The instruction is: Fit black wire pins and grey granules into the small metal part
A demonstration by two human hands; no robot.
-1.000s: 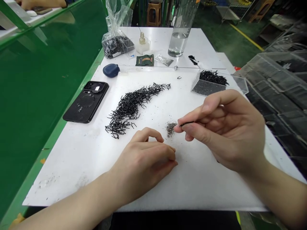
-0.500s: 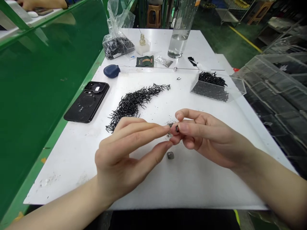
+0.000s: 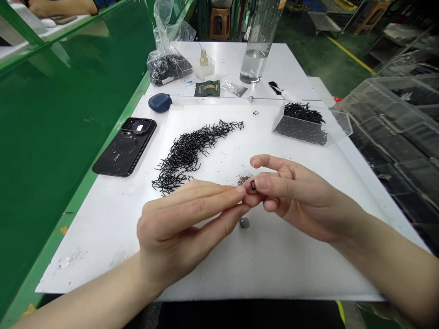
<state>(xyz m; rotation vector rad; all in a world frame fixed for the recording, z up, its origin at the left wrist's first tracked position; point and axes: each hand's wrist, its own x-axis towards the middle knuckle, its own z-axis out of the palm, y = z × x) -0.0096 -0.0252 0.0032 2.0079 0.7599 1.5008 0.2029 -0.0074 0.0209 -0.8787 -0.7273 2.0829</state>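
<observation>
Between the thumb and fingertip of my right hand (image 3: 298,194) is a small black bent piece (image 3: 253,185), mostly covered by the fingers. My left hand (image 3: 181,224) reaches in from the left, its thumb and index finger drawn close together against the right fingertips. Whatever lies between those left fingertips is too small or hidden to make out. Beyond the left hand, a curved pile of black bent wire pieces (image 3: 187,151) lies on the white board (image 3: 267,269). Tiny grains (image 3: 244,178) are scattered just behind the fingertips, and a small grey lump (image 3: 244,223) sits below them.
A black phone (image 3: 125,146) and a dark blue rounded object (image 3: 160,103) lie at left. At right stands a clear tray (image 3: 300,130) of black pieces. Farther back are a plastic bag (image 3: 168,68), a green packet (image 3: 207,88), a small bottle (image 3: 203,58) and a tall clear container (image 3: 254,64).
My left thumb and index finger have drawn closer together and shifted slightly right, against the right fingertips. The left hand's back has lowered, uncovering more of the pile. The right hand is nearly still.
</observation>
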